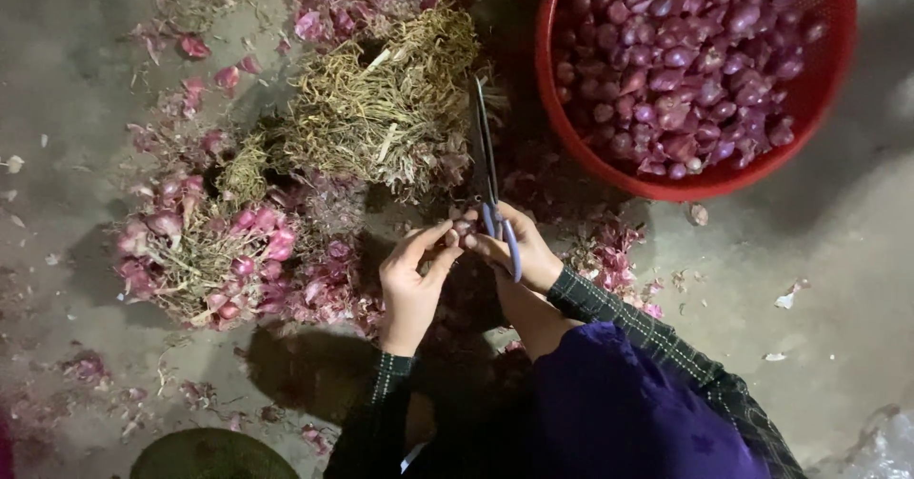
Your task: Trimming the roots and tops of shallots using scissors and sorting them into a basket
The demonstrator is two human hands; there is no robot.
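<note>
Head view: small pinkish shallot between fingertips.

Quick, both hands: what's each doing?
Left hand: pinching a shallot.
Right hand: gripping scissors, fingers also on the shallot.

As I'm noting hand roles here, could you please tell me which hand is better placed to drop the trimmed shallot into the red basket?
Probably the left hand: it pinches the shallot, while the right hand holds scissors. The red basket lies rightward, though.
</note>
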